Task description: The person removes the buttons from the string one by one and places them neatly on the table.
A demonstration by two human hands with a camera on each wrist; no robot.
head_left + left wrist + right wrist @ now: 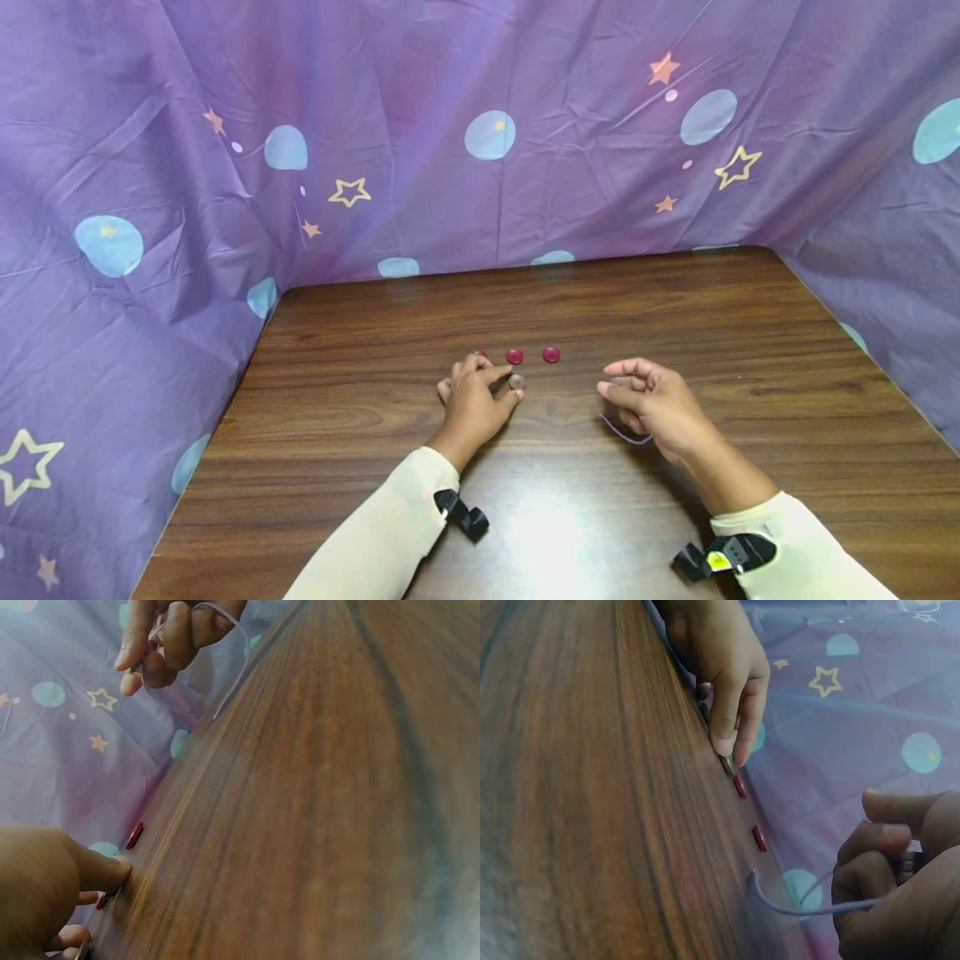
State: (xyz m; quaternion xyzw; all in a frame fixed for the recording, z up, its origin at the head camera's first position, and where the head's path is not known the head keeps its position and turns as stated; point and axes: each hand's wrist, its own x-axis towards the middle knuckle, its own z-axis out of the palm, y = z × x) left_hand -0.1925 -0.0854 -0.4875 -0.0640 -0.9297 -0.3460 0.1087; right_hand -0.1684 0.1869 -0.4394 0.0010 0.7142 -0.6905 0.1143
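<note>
My left hand [474, 402] is low over the wooden table, pinching a small grey disc [517, 381], button-like, between thumb and index fingertip. The disc [726, 765] lies right at the thumb tip in the right wrist view. Just beyond are two dark red discs [514, 356], and a third red one is mostly hidden by the left fingers. To the right, my right hand [656, 408] is raised above the table with its fingers curled round a thin purple cord [821, 908]. One cord end hangs below the hand. Something small and dark [907, 864] shows inside its curled fingers; I cannot tell what it is.
The brown wood-grain table [360, 333] reaches back to a purple curtain [420, 100] printed with stars and blue spots, which also hangs along both sides. Black straps with small cameras [471, 522] sit on both wrists over pale sleeves [382, 525].
</note>
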